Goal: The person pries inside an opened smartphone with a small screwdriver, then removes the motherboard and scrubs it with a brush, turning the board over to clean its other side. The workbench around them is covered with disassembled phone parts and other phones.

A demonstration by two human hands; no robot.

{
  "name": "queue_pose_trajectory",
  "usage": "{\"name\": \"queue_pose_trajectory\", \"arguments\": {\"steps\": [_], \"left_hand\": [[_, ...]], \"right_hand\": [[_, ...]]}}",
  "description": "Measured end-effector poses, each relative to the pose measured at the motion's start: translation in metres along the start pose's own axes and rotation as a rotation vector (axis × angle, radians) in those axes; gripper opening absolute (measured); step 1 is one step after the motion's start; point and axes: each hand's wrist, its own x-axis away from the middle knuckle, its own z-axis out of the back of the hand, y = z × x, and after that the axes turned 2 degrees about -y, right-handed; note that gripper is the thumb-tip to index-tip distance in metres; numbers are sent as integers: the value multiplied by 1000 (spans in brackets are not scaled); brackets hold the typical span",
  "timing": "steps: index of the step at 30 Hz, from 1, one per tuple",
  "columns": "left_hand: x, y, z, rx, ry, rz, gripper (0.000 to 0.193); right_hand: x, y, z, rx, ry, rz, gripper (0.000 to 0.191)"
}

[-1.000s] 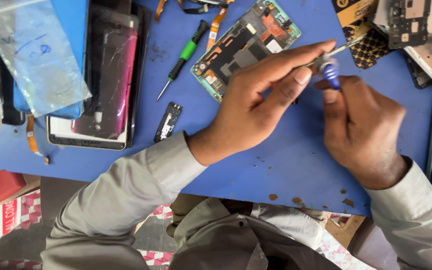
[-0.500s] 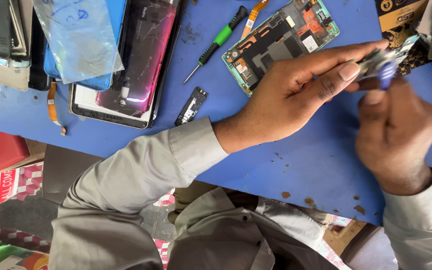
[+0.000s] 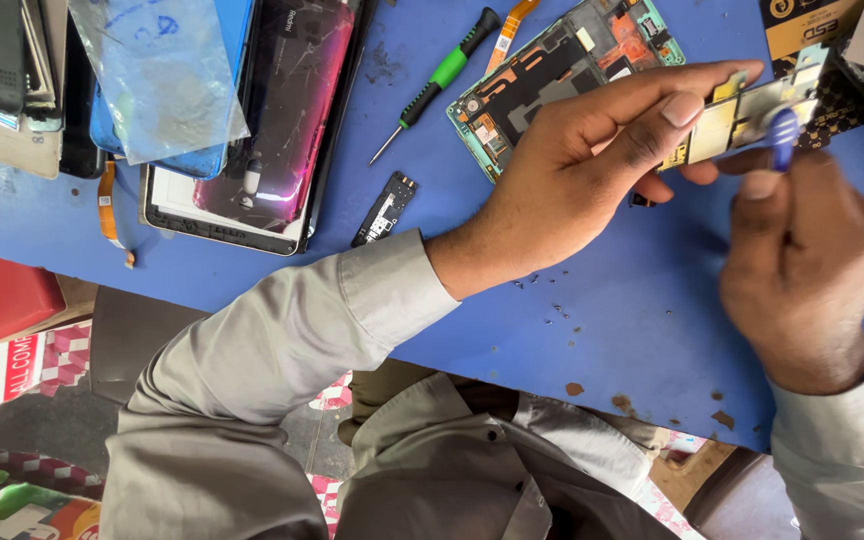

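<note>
The left hand pinches a small circuit board between thumb and fingers, holding it raised above the blue work surface near the upper right of the view. The right hand is closed around a blue-handled tool, whose handle end shows above the fingers and touches the board; the tool tip is hidden, so its exact contact point cannot be determined. Directly behind the left hand lies an opened phone frame with a teal rim, interior components exposed; the fingers cover its lower right corner. Just left of the frame, a screwdriver with a green and black handle lies diagonally on the surface, tip pointing down-left, with an orange flex cable between screwdriver and frame. Below the screwdriver tip, a small black component board lies near the left sleeve. Further left, a phone with a cracked dark red back rests on a white-edged screen assembly. A clear plastic bag lies over a blue item beside it, and a stack of dark handsets occupies the upper left corner. At the upper right, a black and yellow packet and further boards lie behind the held board. Small screws and debris are scattered on the surface under the left wrist.
</note>
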Motion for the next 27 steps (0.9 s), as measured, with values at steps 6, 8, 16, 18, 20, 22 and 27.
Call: {"name": "queue_pose_trajectory", "arguments": {"steps": [6, 8, 16, 18, 20, 22, 27], "left_hand": [[0, -5, 1, 32, -9, -20, 35], [0, -6, 0, 23, -8, -7, 35], [1, -4, 0, 1, -5, -26, 37], [1, -2, 0, -11, -1, -16, 37], [1, 1, 0, 18, -3, -14, 36], [2, 5, -2, 46, -15, -5, 36], [-1, 15, -1, 38, -18, 10, 43]], "right_hand": [[2, 2, -3, -17, -10, 94, 34], [2, 1, -3, 39, -18, 55, 35], [1, 6, -6, 70, 13, 177, 30], [0, 7, -3, 97, 21, 106, 30], [-2, 5, 2, 29, 53, 58, 28], [-3, 1, 6, 13, 54, 50, 28], [-6, -11, 7, -57, -11, 153, 24]]}}
